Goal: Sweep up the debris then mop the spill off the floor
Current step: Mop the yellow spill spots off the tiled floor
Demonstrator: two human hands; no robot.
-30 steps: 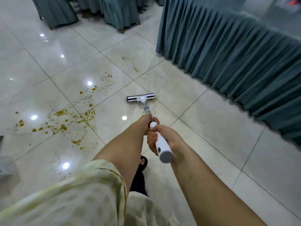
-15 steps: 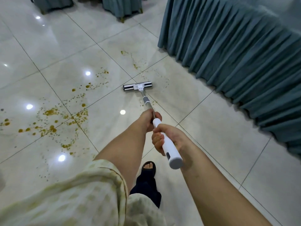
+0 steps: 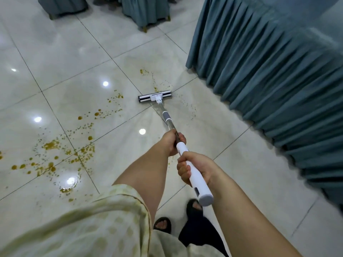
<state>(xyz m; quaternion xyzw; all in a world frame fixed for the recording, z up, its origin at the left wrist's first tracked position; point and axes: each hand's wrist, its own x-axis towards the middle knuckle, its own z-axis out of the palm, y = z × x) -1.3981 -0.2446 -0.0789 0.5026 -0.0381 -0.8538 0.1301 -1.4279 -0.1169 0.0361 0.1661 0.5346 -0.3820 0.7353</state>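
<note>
You're over a glossy pale tiled floor (image 3: 241, 164) mirroring round light spots (image 3: 105, 83); pleated teal fabric skirting (image 3: 269, 71) right, teal-covered chairs (image 3: 146, 10) ahead.

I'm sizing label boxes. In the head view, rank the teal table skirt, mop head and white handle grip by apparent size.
1. teal table skirt, by far.
2. white handle grip, enlarged by nearness to the camera.
3. mop head, farther away.

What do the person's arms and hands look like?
The left hand and right hand are bare: no gloves, rings or watch visible. The left arm wears a loose pale cream sleeve with a faint yellowish check; the right forearm shows no sleeve.
</note>
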